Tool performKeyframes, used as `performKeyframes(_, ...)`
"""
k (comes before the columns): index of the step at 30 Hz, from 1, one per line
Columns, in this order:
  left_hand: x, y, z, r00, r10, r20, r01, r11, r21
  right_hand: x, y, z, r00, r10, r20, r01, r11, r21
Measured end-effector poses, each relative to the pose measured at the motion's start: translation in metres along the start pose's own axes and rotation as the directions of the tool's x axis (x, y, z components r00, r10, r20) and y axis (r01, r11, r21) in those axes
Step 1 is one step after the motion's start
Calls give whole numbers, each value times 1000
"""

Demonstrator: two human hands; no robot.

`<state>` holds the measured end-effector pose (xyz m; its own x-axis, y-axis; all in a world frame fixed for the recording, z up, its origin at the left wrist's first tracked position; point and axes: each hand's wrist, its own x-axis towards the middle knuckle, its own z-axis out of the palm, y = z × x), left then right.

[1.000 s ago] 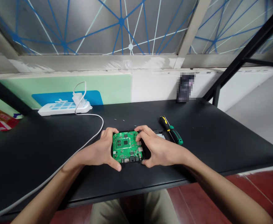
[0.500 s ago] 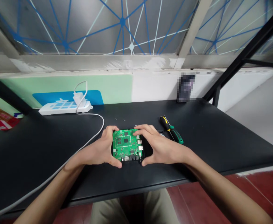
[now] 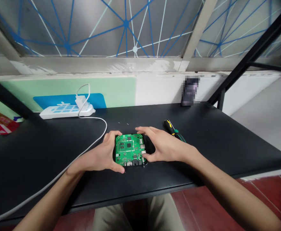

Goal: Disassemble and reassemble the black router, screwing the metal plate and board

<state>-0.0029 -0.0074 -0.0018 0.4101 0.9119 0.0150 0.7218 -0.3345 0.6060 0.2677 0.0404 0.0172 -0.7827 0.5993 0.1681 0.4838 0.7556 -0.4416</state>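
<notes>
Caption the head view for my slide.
Left grip and right grip flank a green circuit board; black-and-yellow screwdriver on the black tabletop nearby.

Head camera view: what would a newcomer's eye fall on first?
Probably the bright green circuit board, low in the middle between the left hand and right hand. Next might come the white power strip at the black desk's back left, and the blue and white lines across the window above.
</notes>
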Motion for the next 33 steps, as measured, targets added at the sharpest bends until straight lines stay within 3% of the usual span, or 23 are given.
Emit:
performKeyframes(7,1,9,-3,999,1,-44,0,1000,20,4,9,-1,996,-42,-83,44,999,22)
performKeyframes(17,-1,-2,-2,969,132,-210,-127,991,34,17,25,-3,976,-72,-207,103,985,138)
performKeyframes(21,-2,-1,-5,957,181,-226,-171,983,64,15,28,-2,960,-110,-257,148,980,132)
performKeyframes(28,0,6,-7,882,321,-344,-283,946,157,7,26,1,939,-170,-298,201,976,77)
performKeyframes(33,1,4,-6,823,397,-406,-341,917,206,6,18,5,955,-202,-217,214,976,34)
